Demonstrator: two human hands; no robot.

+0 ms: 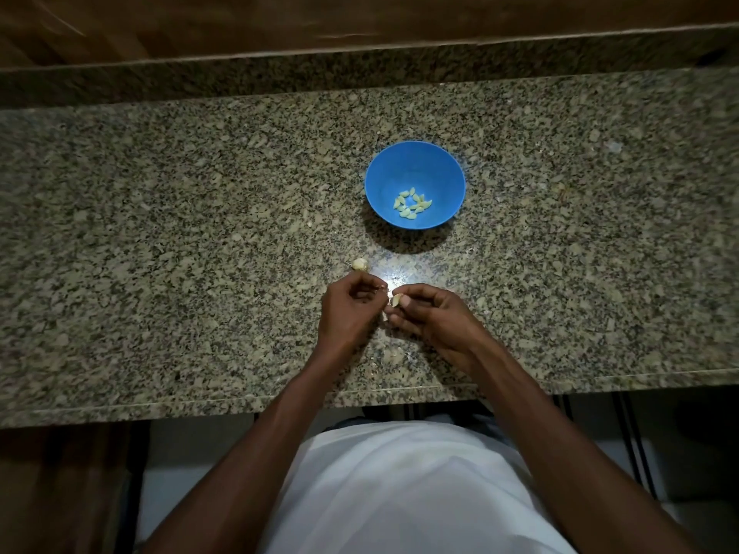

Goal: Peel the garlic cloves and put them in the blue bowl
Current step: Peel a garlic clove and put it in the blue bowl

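Note:
A blue bowl [414, 161] stands on the granite counter, with several peeled garlic cloves [412, 203] lying in its bottom. Nearer to me, my right hand [430, 315] pinches a small pale garlic clove [396, 300] between thumb and fingers. My left hand [348, 309] is right beside it, fingers curled, pinching a thin bit of skin at the clove's tip. A remaining piece of the garlic bulb [360, 264] lies on the counter just beyond my left hand.
The speckled granite counter [160, 233] stretches wide to both sides, its front edge close to my body. A raised granite ledge and a wooden surface [360, 18] run along the back. Small bits of garlic skin [394, 355] lie under my hands.

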